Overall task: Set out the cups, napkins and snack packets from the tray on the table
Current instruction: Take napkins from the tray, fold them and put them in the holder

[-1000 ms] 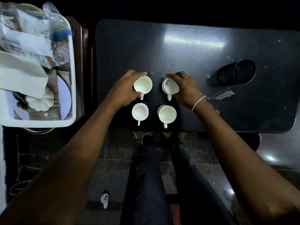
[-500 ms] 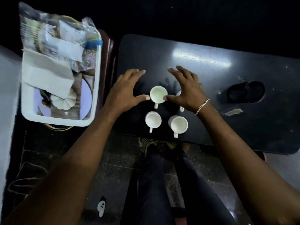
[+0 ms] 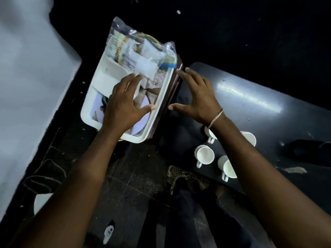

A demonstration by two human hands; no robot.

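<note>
The left hand (image 3: 123, 106) is spread flat, fingers apart, over the near half of the tray (image 3: 162, 97); it grips nothing, and whether it touches the tray's contents cannot be told. Its thumb points toward the tray's right rim. The right hand (image 3: 197, 99) is likewise open with fingers splayed and thumb stretched left, empty, above the left end of the worktop (image 3: 250, 97), just beside the tray's right rim. A chain bracelet (image 3: 215, 118) circles the right wrist.

The white tray sits to the left of the worktop on a dark reddish stand (image 3: 172, 97), tilted in the frame. On it, beyond the left fingertips, lies a clear snack packet (image 3: 138, 49) with printed wrappers inside, reaching over the tray's far rim. Beside and below the packet lies a white napkin (image 3: 107, 77), partly under the left hand. A pale printed picture on the tray's floor shows around the hand.

Four white cups (image 3: 205, 154) stand upright in a close cluster near the worktop's front edge, under and beside the right forearm, which hides part of three of them. Their handles point toward the person. A dark cylinder (image 3: 308, 149) lies at the right edge of the frame, too dim to tell more.

Below, dark trouser legs and a patterned shoe (image 3: 186, 176) rest on the tiled floor (image 3: 129, 185).
</note>
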